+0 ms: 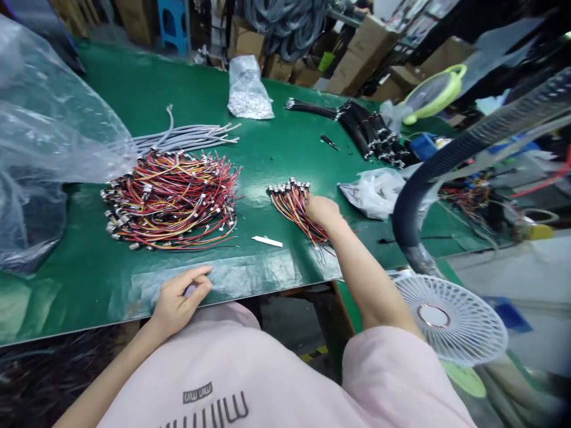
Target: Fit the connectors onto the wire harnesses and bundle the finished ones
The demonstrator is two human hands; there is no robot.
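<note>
Green tabletop, cut off at left; on it, a large wire pile. To its right, a smaller wire bundle, long axis slanting, connectors away and left, loose ends near and right. Left hand at the edge, grip slightly apart. Right hand over the bundle, fingertips hidden; cannot tell whether clamped.

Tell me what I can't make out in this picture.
In the head view:
Right hand: its own back hides whether it grips the small wire bundle.
Grey cables: left ends obscured by the clear plastic bag.
That bag: cut off by the left edge.
Shirt lettering: cut off at bottom.
</note>
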